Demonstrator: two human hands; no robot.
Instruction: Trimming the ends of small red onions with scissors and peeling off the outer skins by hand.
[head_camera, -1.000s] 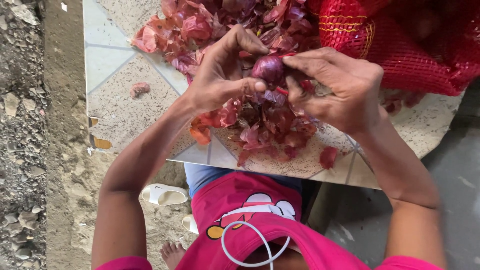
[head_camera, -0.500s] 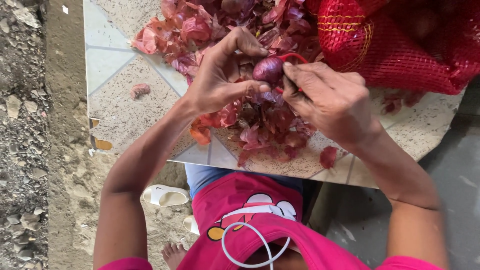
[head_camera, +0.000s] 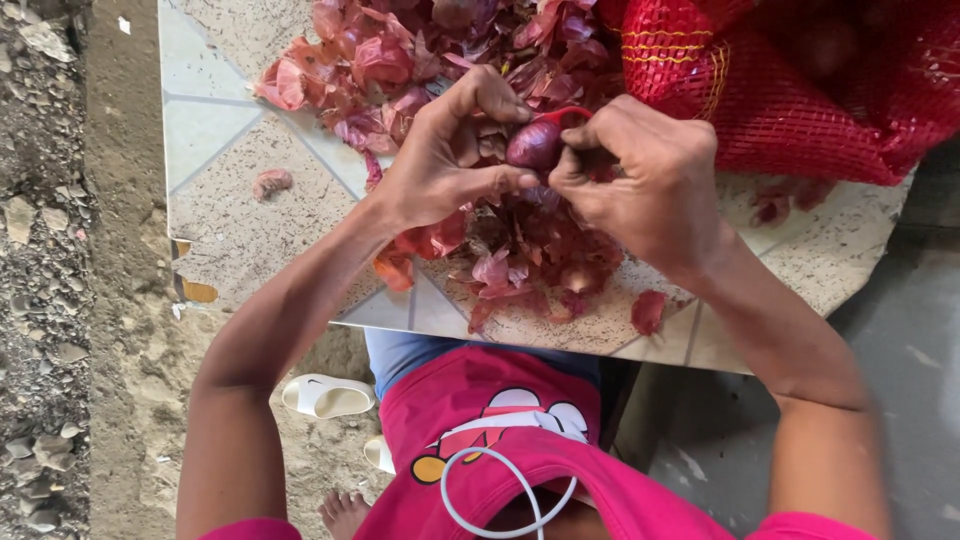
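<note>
My left hand (head_camera: 450, 160) grips a small purple-red onion (head_camera: 535, 145) between thumb and fingers. My right hand (head_camera: 645, 180) closes on the same onion from the right, its fingertips pinching at the skin near the top. Both hands hover over a heap of loose red onion skins (head_camera: 500, 250) that covers the tiled slab (head_camera: 220, 200).
A red mesh sack (head_camera: 800, 90) lies at the slab's upper right, touching the heap. Single skins lie apart at the left (head_camera: 270, 182) and near the front edge (head_camera: 648, 310). Gravel ground (head_camera: 40, 300) and a white sandal (head_camera: 325, 395) are below the slab.
My right hand has turned its back upward and drawn closer over the onion, which has shifted slightly. The left hand keeps its grip in nearly the same place.
</note>
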